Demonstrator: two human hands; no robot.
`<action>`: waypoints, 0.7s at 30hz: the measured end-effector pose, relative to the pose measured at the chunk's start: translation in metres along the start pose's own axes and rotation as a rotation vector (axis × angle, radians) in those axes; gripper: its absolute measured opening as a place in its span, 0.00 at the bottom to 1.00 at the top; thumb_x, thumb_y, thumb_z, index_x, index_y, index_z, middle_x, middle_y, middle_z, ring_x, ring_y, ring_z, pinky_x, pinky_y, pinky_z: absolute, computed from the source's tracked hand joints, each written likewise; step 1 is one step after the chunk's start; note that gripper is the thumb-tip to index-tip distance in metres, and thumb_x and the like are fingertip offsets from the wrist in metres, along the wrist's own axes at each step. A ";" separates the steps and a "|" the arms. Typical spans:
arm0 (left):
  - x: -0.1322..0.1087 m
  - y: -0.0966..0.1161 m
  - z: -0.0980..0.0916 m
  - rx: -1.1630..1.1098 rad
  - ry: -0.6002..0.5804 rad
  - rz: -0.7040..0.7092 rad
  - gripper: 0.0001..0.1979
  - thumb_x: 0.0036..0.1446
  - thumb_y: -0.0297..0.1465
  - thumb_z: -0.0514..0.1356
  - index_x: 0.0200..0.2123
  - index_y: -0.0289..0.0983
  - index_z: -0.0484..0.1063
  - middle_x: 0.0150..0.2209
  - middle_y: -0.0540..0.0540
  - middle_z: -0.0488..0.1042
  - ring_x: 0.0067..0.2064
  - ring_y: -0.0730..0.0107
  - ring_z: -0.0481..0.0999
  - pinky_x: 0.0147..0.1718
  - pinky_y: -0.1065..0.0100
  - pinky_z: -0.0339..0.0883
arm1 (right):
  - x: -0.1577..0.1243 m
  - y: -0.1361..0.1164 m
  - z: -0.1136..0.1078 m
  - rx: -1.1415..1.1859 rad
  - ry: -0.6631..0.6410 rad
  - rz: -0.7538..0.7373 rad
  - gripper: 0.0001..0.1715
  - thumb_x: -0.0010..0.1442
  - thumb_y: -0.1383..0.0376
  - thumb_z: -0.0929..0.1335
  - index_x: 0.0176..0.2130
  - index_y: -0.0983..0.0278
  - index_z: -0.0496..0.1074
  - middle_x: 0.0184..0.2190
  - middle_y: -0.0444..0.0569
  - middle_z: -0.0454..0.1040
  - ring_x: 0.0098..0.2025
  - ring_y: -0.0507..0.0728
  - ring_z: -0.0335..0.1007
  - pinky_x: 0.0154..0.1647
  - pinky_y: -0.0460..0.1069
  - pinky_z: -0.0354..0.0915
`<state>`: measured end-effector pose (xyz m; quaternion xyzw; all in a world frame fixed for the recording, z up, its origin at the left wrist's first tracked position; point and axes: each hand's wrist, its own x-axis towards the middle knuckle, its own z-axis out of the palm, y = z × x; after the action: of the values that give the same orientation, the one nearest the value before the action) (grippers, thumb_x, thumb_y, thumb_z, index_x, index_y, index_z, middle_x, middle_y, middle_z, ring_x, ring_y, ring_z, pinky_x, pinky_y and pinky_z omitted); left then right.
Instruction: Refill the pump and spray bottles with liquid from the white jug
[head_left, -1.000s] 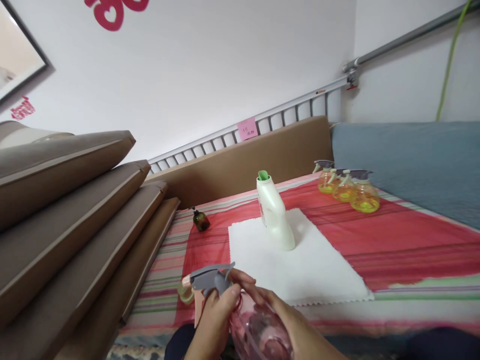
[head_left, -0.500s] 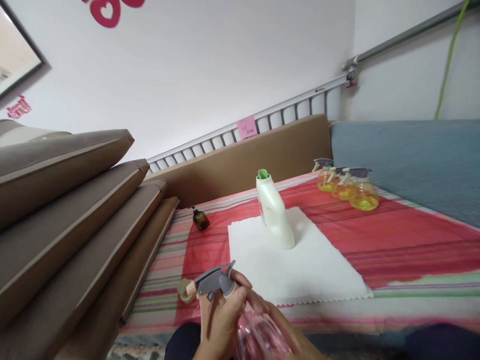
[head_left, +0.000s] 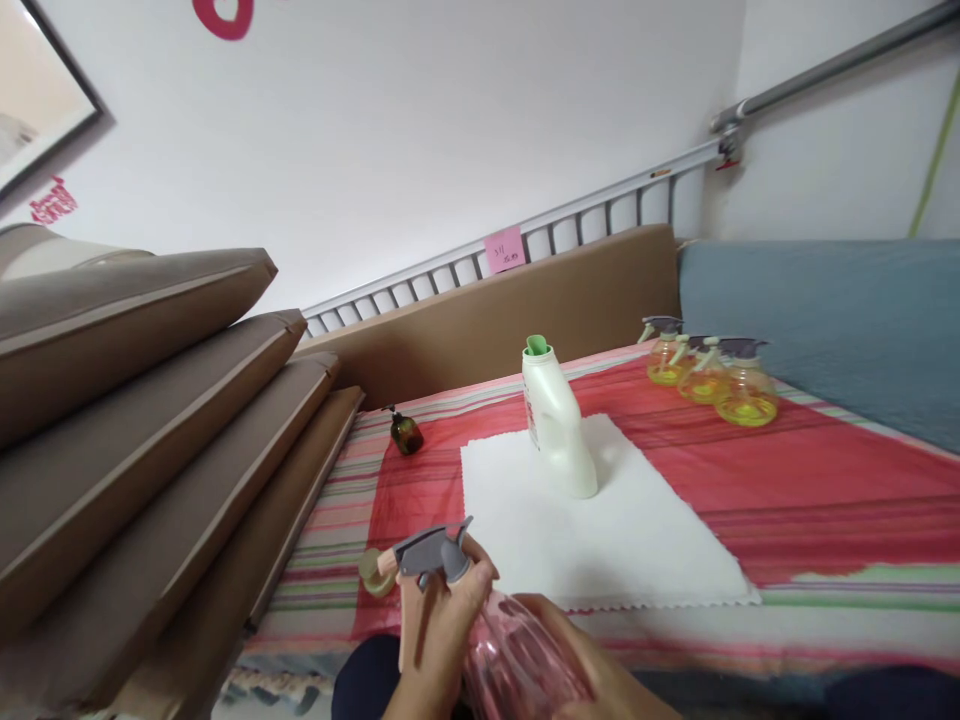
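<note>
A pink see-through spray bottle (head_left: 506,665) with a grey trigger head is tilted low in front of me, its nozzle pointing left. My left hand (head_left: 446,630) is closed around the neck just under the spray head. On the other side, my right hand (head_left: 574,650) wraps the bottle's body. Behind the nozzle lies a pale green round piece (head_left: 373,575), partly hidden, perhaps a cap. Farther off, a whitish jug (head_left: 559,430) with a green spout stands upright on a white cloth (head_left: 637,550).
A dark pump bottle (head_left: 406,433) stands at the back left. Three spray bottles with yellow liquid (head_left: 746,395) are grouped at the back right on the red cloth (head_left: 810,480). Stacked brown cushions (head_left: 172,480) line the left; a blue bolster (head_left: 825,330) bounds the right.
The view has shifted slightly, so the surroundings sit a little farther right. My right hand has moved lower along the bottle, away from the neck. The left hand keeps its hold.
</note>
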<state>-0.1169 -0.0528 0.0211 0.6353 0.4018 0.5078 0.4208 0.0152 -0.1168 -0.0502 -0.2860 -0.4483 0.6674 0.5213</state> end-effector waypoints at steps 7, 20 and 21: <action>0.002 0.008 -0.008 0.150 -0.095 0.092 0.07 0.45 0.33 0.66 0.22 0.39 0.71 0.20 0.52 0.68 0.26 0.65 0.68 0.32 0.65 0.64 | -0.002 0.007 -0.020 -0.168 0.059 0.003 0.44 0.37 0.63 0.73 0.53 0.57 0.59 0.41 0.48 0.71 0.43 0.64 0.69 0.48 0.57 0.62; 0.022 0.008 0.008 0.171 -0.089 0.126 0.05 0.45 0.31 0.66 0.25 0.38 0.72 0.22 0.52 0.70 0.27 0.67 0.70 0.34 0.67 0.63 | -0.001 -0.011 -0.039 0.052 0.161 -0.132 0.47 0.34 0.53 0.78 0.51 0.58 0.62 0.50 0.52 0.66 0.54 0.66 0.62 0.55 0.57 0.55; 0.026 0.009 0.010 0.209 -0.044 0.153 0.05 0.45 0.31 0.66 0.24 0.38 0.72 0.21 0.52 0.70 0.27 0.66 0.70 0.35 0.66 0.63 | 0.000 -0.010 -0.038 0.114 0.191 -0.156 0.49 0.34 0.49 0.77 0.52 0.58 0.62 0.51 0.53 0.65 0.55 0.66 0.60 0.56 0.58 0.54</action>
<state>-0.1026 -0.0322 0.0363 0.7155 0.3935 0.4798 0.3208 0.0518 -0.1049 -0.0581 -0.2824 -0.3791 0.6189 0.6273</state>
